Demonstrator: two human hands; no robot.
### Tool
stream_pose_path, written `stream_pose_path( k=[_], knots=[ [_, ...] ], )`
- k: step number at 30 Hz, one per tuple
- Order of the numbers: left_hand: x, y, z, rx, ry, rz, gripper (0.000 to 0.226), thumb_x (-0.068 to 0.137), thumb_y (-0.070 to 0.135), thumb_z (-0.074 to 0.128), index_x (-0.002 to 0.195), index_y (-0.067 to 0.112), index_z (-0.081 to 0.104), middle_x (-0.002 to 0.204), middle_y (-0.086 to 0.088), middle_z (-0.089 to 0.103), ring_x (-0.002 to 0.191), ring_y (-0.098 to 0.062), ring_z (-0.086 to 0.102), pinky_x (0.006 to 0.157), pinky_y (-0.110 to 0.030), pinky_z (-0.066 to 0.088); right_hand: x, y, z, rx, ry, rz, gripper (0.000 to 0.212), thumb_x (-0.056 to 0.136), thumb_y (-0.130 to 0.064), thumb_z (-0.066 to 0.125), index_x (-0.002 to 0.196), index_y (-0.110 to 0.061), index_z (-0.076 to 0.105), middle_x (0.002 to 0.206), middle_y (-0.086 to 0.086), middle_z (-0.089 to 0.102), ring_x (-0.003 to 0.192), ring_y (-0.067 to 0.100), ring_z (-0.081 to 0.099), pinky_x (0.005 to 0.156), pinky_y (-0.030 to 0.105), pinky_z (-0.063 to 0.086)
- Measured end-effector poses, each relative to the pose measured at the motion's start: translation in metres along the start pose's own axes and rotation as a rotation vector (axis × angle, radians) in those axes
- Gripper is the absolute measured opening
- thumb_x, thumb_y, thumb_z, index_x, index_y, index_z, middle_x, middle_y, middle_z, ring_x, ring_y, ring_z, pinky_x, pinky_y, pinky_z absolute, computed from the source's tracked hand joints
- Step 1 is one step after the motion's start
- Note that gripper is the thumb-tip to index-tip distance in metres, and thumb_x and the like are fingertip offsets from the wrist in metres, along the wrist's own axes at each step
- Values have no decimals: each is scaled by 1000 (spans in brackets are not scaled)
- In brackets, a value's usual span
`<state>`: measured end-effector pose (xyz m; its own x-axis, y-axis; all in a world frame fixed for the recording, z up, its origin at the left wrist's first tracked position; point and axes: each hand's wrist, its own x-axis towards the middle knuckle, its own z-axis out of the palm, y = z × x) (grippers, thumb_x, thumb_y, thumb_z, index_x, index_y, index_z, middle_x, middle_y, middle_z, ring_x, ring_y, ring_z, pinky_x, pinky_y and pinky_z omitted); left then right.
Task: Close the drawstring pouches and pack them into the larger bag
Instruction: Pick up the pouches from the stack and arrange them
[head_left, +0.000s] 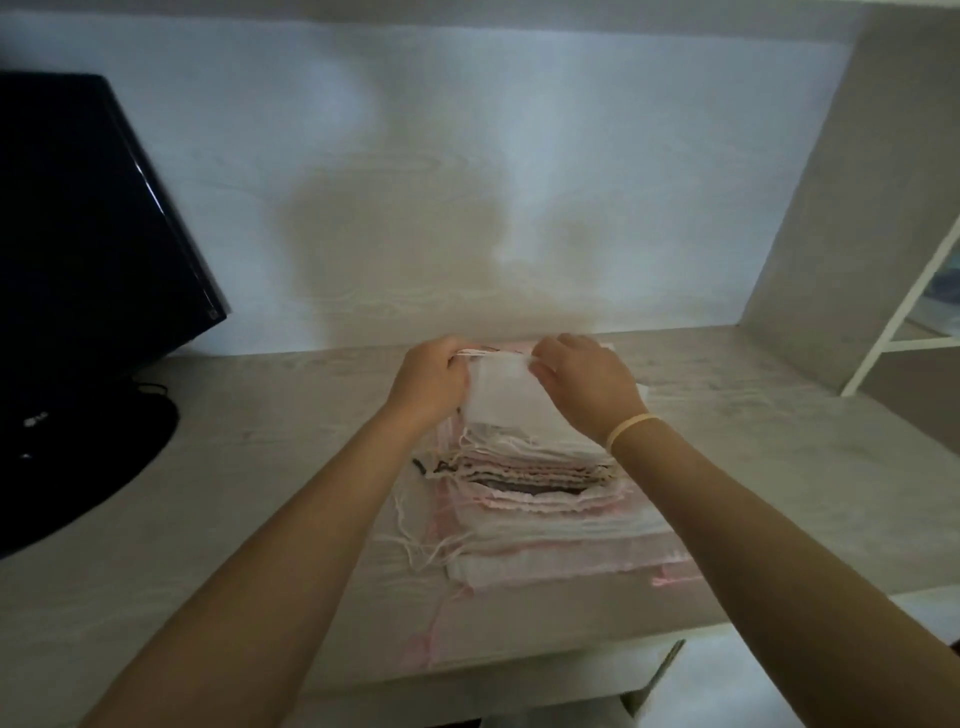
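Both arms stretched out over the desk (260, 467), left hand (434, 382) and right hand (587, 384) each pinching a top corner of a white pouch (501, 395) with curled fingers, holding it up above the pile (540, 499) of pouches.

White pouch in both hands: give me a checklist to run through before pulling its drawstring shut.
1. Left hand pinches the top left edge of the white pouch: ok.
2. Right hand pinches the top right edge: ok.
3. Pouch lifted off the stack of pouches: ok.
4. Drawstring itself in the fingers, not just cloth: cannot tell.
5. Pouch mouth already gathered: not ok, it is spread flat.
6. Larger bag within reach: cannot tell.
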<state>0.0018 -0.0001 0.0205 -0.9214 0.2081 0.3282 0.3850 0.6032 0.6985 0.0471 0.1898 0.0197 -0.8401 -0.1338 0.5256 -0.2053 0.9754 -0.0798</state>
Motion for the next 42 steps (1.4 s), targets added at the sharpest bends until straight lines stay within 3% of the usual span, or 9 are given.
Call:
stream_pose_path(
  k=[4, 8, 11, 20, 28, 32, 35, 38, 42],
  knots=[
    [24, -20, 0, 20, -49, -61, 27, 99, 13, 38, 106, 10, 65, 96, -4, 61, 85, -20, 53, 65, -30, 36, 24, 11, 16, -59, -98, 136, 31, 101, -40, 39, 106, -12, 51, 96, 7, 53, 86, 28, 56, 61, 32, 38],
    [48, -34, -4, -140, -95, -168, 22, 102, 24, 40, 98, 10, 56, 77, 0, 54, 61, -15, 49, 51, -27, 34, 59, 8, 29, -38, -116, 205, 28, 102, -35, 37, 106, -9, 48, 97, 10, 51, 82, 33, 55, 64, 34, 37],
    [60, -50, -14, -466, -169, -260, 26, 103, 23, 43, 81, 9, 50, 55, -2, 47, 37, -14, 37, 45, -26, 32, 80, 16, 31, 285, -142, 348, 20, 99, -24, 46, 106, -8, 55, 100, 8, 55, 85, 26, 53, 72, 31, 40],
    [68, -74, -13, -852, 62, -502, 12, 95, 10, 61, 85, 4, 63, 61, -4, 68, 42, -9, 58, 46, -23, 53, 87, 54, 40, 1075, -30, 673, 15, 85, 7, 61, 95, 1, 72, 81, 19, 68, 69, 27, 65, 67, 30, 61],
    [54, -71, -3, -926, 179, -570, 19, 97, 5, 55, 113, -5, 59, 82, -13, 70, 59, -13, 71, 58, -24, 59, 58, 75, 34, 912, -41, 645, 26, 95, 0, 45, 105, -8, 67, 67, 8, 55, 53, 19, 50, 51, 28, 47],
    [46, -65, 2, -854, 217, -595, 24, 98, 4, 54, 118, -10, 54, 91, -16, 69, 74, -21, 71, 70, -29, 60, 39, 77, 31, 816, -222, 639, 21, 95, -1, 48, 100, -3, 68, 69, 11, 59, 56, 20, 56, 65, 35, 58],
    [36, -59, 4, -812, 233, -611, 29, 100, 6, 50, 122, -14, 48, 97, -21, 67, 75, -23, 70, 64, -28, 60, 27, 85, 27, 772, -193, 699, 19, 94, -2, 52, 96, 1, 71, 70, 11, 62, 56, 20, 60, 73, 39, 60],
    [23, -54, 3, -769, 225, -608, 23, 102, 9, 47, 113, -11, 51, 91, -20, 67, 66, -21, 69, 53, -24, 58, 19, 90, 22, 751, -104, 761, 16, 93, -5, 56, 95, 3, 70, 71, 13, 65, 56, 21, 61, 73, 41, 60],
    [8, -59, -1, -656, 240, -645, 30, 100, 26, 53, 79, 5, 58, 69, -11, 66, 42, -13, 63, 47, -27, 54, 12, 79, 14, 781, -58, 823, 20, 95, -13, 46, 91, -1, 60, 72, 13, 61, 54, 23, 59, 53, 33, 54]
  ],
)
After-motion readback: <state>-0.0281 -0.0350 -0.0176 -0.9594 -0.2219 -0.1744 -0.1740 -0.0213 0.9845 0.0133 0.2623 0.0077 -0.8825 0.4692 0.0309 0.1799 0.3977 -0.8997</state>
